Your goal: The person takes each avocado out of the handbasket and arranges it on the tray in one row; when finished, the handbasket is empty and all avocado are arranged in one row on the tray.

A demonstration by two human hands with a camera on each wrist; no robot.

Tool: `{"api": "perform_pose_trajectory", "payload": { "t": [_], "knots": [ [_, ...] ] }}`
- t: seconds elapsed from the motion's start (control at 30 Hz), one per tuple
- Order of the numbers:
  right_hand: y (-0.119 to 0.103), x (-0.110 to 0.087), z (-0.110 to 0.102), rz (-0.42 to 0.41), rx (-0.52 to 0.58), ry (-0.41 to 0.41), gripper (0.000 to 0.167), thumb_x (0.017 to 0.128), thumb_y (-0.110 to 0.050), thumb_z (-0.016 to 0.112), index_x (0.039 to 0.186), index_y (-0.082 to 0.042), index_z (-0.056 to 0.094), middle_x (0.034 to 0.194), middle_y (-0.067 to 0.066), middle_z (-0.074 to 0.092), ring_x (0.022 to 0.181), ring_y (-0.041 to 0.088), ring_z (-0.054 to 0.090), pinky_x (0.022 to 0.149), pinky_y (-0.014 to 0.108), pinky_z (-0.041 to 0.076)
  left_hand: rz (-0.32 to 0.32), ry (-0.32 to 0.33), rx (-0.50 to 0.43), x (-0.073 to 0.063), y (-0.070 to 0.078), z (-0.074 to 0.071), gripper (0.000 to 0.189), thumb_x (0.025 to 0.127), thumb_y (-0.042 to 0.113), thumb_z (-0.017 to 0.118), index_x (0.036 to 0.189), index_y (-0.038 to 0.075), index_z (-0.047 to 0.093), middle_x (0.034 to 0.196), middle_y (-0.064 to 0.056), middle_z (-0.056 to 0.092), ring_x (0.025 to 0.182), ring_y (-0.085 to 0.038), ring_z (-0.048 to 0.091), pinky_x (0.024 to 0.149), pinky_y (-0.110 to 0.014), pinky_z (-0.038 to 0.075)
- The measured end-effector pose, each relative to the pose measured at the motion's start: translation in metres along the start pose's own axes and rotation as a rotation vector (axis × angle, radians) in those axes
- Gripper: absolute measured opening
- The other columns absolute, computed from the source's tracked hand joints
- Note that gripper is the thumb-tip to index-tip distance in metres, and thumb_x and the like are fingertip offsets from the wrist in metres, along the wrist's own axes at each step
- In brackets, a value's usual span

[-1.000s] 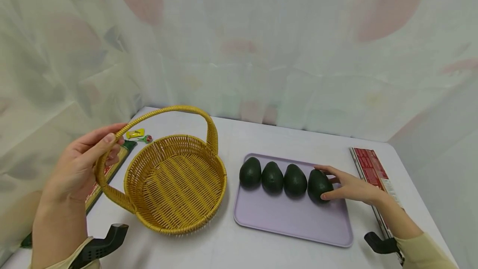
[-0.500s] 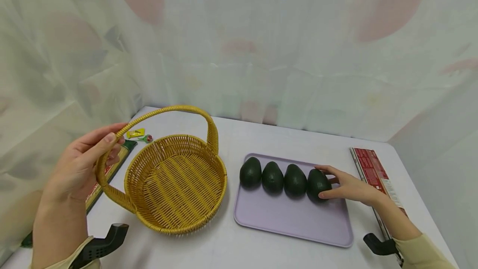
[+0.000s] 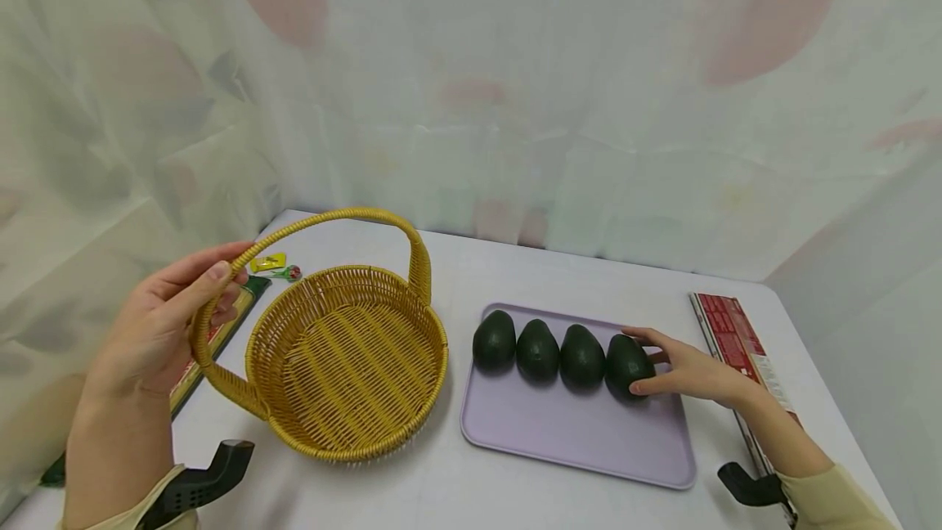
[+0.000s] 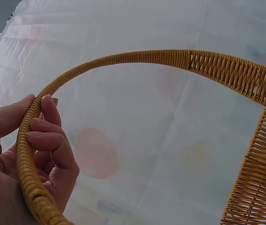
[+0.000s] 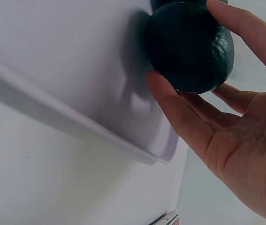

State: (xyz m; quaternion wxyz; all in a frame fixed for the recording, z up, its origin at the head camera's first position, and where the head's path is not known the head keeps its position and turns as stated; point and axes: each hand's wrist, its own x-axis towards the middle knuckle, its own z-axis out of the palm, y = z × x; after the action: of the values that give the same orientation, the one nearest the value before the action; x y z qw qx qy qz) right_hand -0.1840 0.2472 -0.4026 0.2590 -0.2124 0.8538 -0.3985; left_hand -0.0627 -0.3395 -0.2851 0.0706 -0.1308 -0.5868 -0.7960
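My left hand (image 3: 172, 305) grips the arched handle (image 4: 123, 57) of a round yellow wicker basket (image 3: 353, 366), thumb on one side and fingers curled round the other. The basket's inside is bare, and it tilts toward me. On the right, a lilac tray (image 3: 559, 432) bears several dark green avocados (image 3: 537, 350) in a row along its far half. My right hand (image 3: 688, 366) holds the rightmost avocado (image 5: 189, 47) between thumb and fingers. In the right wrist view the fingers wrap its side and underside close over the tray.
A red and white flat box (image 3: 736, 334) lies along the table's right side. Behind the basket are a yellow wrapped sweet (image 3: 267, 262) and a small lollipop (image 3: 287, 273). A long green-edged package (image 3: 253, 289) lies under the left hand. A patterned curtain (image 3: 552, 105) hangs behind the white table.
Almost nothing differs. The right thumb and the rightmost avocado shift very slightly; the left hand and basket keep their place.
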Motion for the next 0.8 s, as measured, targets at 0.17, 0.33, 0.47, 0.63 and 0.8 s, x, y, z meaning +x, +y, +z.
{"api": "perform_pose_trajectory", "payload": {
  "t": [0.17,0.33,0.47,0.63,0.8],
  "knots": [
    [-0.0004,-0.0005,0.0003,-0.010,-0.017,0.006,0.080,0.085,-0.025,0.076,0.150,-0.008,0.031,0.141,0.024,0.041,0.125,0.045,0.043,0.082,0.043,0.047,-0.003,0.003,0.001,-0.0002,0.0001,-0.0001,0.035,0.102,-0.006,0.038,0.128,-0.002,0.061,0.094,-0.011,0.064,0.074,-0.016,0.053,0.060,-0.022,0.048],
    [-0.0011,-0.0008,0.0014,0.002,-0.048,0.024,0.078,0.087,-0.028,0.074,0.150,-0.009,0.032,0.140,0.023,0.043,0.126,0.044,0.043,0.085,0.048,0.046,-0.002,0.000,-0.001,-0.0002,0.0002,-0.0001,0.035,0.102,-0.006,0.037,0.128,-0.002,0.061,0.094,-0.011,0.064,0.075,-0.016,0.053,0.060,-0.022,0.047],
    [-0.0021,-0.0011,0.0032,0.016,-0.052,0.037,0.076,0.088,-0.030,0.071,0.150,-0.009,0.031,0.138,0.022,0.045,0.125,0.043,0.042,0.086,0.051,0.045,-0.005,-0.004,-0.003,-0.0003,0.0005,-0.0003,0.035,0.102,-0.005,0.037,0.128,-0.002,0.061,0.095,-0.011,0.063,0.075,-0.016,0.053,0.061,-0.022,0.047],
    [-0.0007,-0.0007,0.0051,0.021,-0.046,0.045,0.077,0.088,-0.030,0.072,0.150,-0.011,0.031,0.138,0.022,0.045,0.124,0.042,0.044,0.084,0.051,0.046,-0.005,-0.007,0.000,-0.0003,0.0010,-0.0004,0.035,0.102,-0.005,0.037,0.129,-0.002,0.061,0.095,-0.011,0.063,0.076,-0.016,0.054,0.061,-0.022,0.048],
    [0.0003,-0.0005,0.0057,0.027,-0.048,0.056,0.077,0.089,-0.031,0.071,0.151,-0.010,0.030,0.141,0.024,0.043,0.125,0.045,0.043,0.086,0.055,0.046,-0.003,-0.015,0.007,-0.0002,0.0012,-0.0008,0.036,0.102,-0.005,0.037,0.129,-0.003,0.060,0.095,-0.011,0.063,0.076,-0.016,0.054,0.061,-0.022,0.047]
  ]
}}
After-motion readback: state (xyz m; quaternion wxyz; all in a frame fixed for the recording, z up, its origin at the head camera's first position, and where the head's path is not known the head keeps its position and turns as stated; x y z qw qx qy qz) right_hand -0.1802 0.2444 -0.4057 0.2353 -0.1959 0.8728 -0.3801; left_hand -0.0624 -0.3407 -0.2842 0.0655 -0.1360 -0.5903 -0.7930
